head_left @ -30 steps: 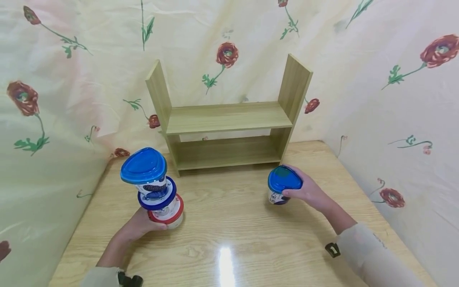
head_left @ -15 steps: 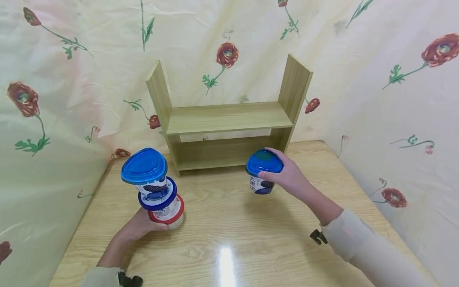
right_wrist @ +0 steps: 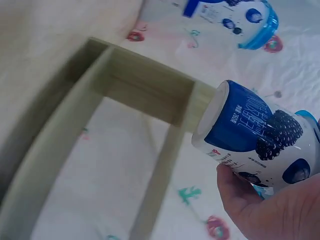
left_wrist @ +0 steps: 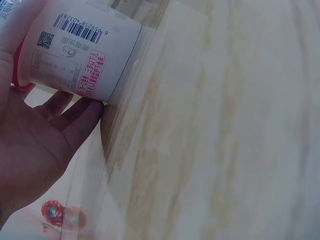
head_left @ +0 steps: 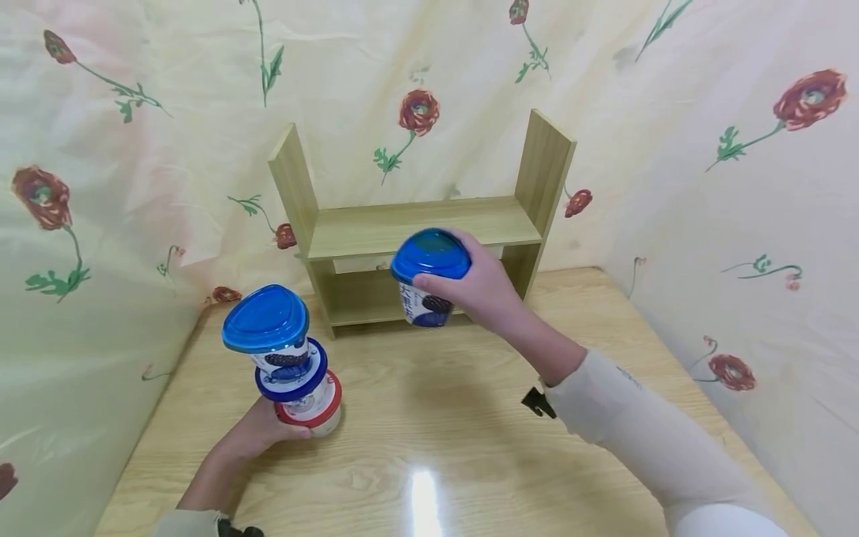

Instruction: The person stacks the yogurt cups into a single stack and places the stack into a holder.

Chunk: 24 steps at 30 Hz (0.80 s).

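The right arm [head_left: 631, 432] is being held outstretched toward the middle, and the right hand [head_left: 485, 287] is being held raised, its thumb [head_left: 436, 285] being curved in a grip. The left hand [head_left: 267, 426] is being held lower, its fingers [left_wrist: 85, 120] being bent.

Glossy plastic tubs [head_left: 429, 302], wood-look shelf [head_left: 356, 227] and table [head_left: 376, 425].
Blue lids [head_left: 266, 317] smooth, shiny plastic; red-rimmed tub [left_wrist: 85, 55] wall smooth, softer sheen, printed. Shelf matt, pale wood grain. Table wood grain too, but glossy, mirroring a bright light streak. Backdrop [head_left: 201, 127] creased sheet, slight sheen, cloth or plastic unclear. Right sleeve [head_left: 624, 418] matt cloth.
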Each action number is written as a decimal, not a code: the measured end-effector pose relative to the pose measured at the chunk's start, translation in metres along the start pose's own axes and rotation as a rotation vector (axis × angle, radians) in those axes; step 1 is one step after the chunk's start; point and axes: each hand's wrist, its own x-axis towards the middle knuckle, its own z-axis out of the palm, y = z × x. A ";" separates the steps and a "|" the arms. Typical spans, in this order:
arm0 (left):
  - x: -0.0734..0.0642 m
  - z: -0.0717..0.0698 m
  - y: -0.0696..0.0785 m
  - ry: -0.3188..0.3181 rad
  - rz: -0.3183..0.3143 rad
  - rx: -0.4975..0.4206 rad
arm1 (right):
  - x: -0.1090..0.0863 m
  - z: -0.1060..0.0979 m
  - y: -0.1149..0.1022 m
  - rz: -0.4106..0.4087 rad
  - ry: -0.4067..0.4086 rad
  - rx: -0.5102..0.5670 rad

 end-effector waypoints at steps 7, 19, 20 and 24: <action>0.002 -0.002 0.001 -0.001 0.012 -0.013 | 0.016 0.017 -0.033 -0.062 0.012 -0.011; 0.000 0.000 0.000 -0.009 0.032 -0.006 | 0.027 0.041 -0.069 -0.088 -0.021 -0.037; 0.000 0.000 0.000 -0.008 0.026 -0.009 | 0.028 0.043 -0.072 -0.090 -0.025 -0.033; -0.001 0.000 0.001 -0.004 -0.006 -0.014 | 0.032 0.051 -0.087 -0.087 -0.033 -0.028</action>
